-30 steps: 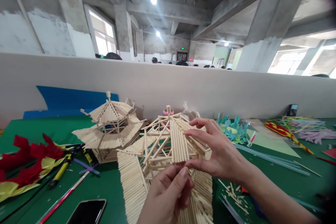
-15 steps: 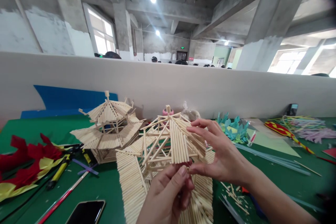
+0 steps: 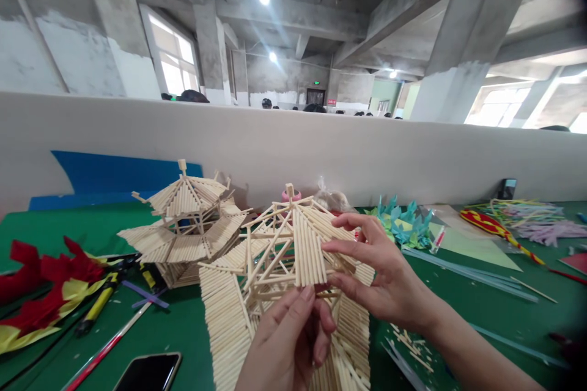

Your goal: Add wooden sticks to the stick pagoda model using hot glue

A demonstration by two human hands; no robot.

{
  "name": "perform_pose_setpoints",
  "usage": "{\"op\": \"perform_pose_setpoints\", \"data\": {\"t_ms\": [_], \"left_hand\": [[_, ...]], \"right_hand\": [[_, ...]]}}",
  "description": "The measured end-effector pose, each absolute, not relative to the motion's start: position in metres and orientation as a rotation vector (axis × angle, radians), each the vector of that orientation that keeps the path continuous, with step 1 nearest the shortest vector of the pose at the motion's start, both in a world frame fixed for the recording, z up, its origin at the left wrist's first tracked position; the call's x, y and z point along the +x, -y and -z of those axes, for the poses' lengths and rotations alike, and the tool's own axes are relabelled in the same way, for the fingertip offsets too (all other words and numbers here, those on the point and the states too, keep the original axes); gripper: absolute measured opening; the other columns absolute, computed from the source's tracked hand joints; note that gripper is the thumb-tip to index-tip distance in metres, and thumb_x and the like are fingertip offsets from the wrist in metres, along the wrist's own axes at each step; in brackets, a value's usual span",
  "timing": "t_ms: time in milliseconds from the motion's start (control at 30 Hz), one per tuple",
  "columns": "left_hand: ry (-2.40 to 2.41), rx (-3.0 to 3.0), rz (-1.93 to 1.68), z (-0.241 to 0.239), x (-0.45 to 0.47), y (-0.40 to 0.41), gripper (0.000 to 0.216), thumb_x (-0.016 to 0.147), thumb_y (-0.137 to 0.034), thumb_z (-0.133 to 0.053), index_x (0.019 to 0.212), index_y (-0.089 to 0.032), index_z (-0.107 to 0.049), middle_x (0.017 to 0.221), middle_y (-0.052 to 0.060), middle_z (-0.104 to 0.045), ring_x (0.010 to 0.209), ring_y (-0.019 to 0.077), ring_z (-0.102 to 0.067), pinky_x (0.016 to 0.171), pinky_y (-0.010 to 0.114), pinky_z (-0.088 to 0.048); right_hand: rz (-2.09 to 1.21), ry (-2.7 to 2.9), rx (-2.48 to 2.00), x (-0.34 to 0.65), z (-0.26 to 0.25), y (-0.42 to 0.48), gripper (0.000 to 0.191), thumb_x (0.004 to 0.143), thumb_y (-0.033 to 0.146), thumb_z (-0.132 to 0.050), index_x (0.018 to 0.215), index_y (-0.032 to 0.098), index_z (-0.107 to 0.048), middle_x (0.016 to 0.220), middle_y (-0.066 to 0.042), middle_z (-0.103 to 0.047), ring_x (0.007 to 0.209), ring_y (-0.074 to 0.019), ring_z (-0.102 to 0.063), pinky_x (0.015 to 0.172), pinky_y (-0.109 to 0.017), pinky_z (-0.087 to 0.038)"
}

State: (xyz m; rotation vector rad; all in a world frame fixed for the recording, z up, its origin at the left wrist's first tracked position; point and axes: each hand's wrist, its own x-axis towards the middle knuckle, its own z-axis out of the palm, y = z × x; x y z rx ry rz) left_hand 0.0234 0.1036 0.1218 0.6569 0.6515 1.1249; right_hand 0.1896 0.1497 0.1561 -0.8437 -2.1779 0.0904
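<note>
A pavilion model made of pale wooden sticks (image 3: 284,250) stands on the green table (image 3: 477,305) in front of me, with an open roof frame and a wide stick skirt. My left hand (image 3: 287,342) pinches the lower edge of a stick roof panel (image 3: 308,253) from below. My right hand (image 3: 380,272) holds the right side of the same roof, fingers spread over the panel's edge. A second, finished stick pavilion (image 3: 183,226) sits behind and to the left.
A black phone (image 3: 147,372) lies at the near left edge. Red and yellow paper flowers (image 3: 41,287), yellow-handled pliers (image 3: 98,302) and a red rod (image 3: 107,348) lie left. Teal paper shapes (image 3: 403,223), coloured strips (image 3: 518,220) and loose sticks (image 3: 410,342) lie right. A grey partition wall (image 3: 413,159) backs the table.
Both hands and the model sit slightly lower and left in view. My left thumb and fingers have shifted along the panel's lower edge; my right fingers stay on the roof.
</note>
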Motion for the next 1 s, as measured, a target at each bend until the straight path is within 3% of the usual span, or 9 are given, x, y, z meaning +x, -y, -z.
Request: {"op": "perform_pose_setpoints", "data": {"t_ms": [833,1000], "left_hand": [[-0.659,0.646,-1.094,-0.121,0.023,-0.106,0.022,0.069,-0.036,-0.069,0.068,-0.014,-0.067,0.059,-0.001,-0.061,0.043,0.0047,-0.045,0.046,0.017,-0.03],[-0.649,0.636,-1.099,-0.118,0.022,-0.106,0.022,0.07,-0.035,-0.068,0.076,-0.014,-0.069,0.06,0.0,-0.061,0.045,0.0055,-0.045,0.047,0.018,-0.03]], "right_hand": [[-0.071,2.195,-0.844,0.187,-0.164,-0.147,0.033,0.074,0.023,-0.061,0.106,0.021,-0.059,0.118,-0.007,-0.042,0.115,-0.0221,-0.037,0.092,-0.036,-0.036],[-0.073,2.217,-0.871,0.185,-0.167,-0.148,0.032,0.075,0.024,-0.059,0.108,0.023,-0.058,0.119,-0.006,-0.04,0.114,-0.0221,-0.036,0.094,-0.038,-0.034]]}}
